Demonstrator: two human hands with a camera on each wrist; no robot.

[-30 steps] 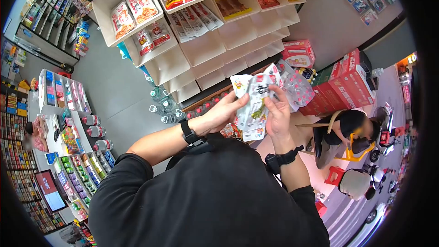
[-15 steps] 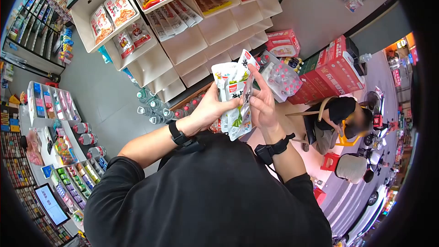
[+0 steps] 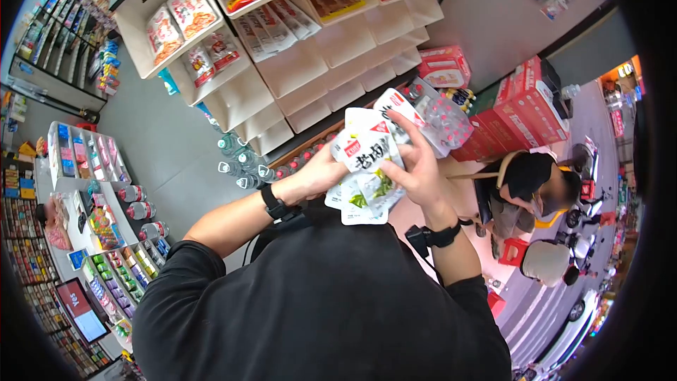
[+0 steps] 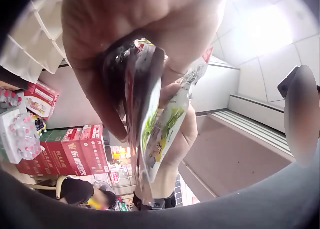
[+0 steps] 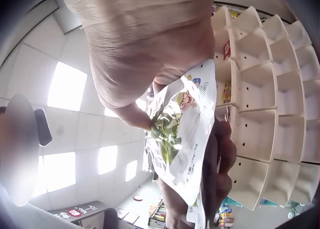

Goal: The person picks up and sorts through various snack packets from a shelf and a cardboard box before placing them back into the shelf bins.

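Observation:
In the head view several white snack pouches [image 3: 363, 148], printed with dark characters and green vegetable pictures, are fanned out in front of the chest. My left hand [image 3: 321, 175] grips them along their left side. From the right, my right hand [image 3: 425, 178] pinches the pouches, its thumb over their printed fronts. The left wrist view shows the pouches [image 4: 150, 114] edge-on, under the left hand [image 4: 145, 19]. In the right wrist view a pouch [image 5: 185, 134] hangs below the right hand [image 5: 145, 44], with the other hand's fingers [image 5: 227, 154] behind it.
A tiered cream shelf rack [image 3: 289, 63] stands ahead, its upper bins holding packaged snacks. Water bottles [image 3: 240, 162] line the floor at its foot. Red cartons [image 3: 518, 109] are stacked to the right, near a seated person [image 3: 525, 187]. A goods counter [image 3: 106, 226] is at left.
The pouches have been turned and spread, so one broad printed front now faces up. My right hand has shifted slightly right and down. The head view swung left, then slightly back.

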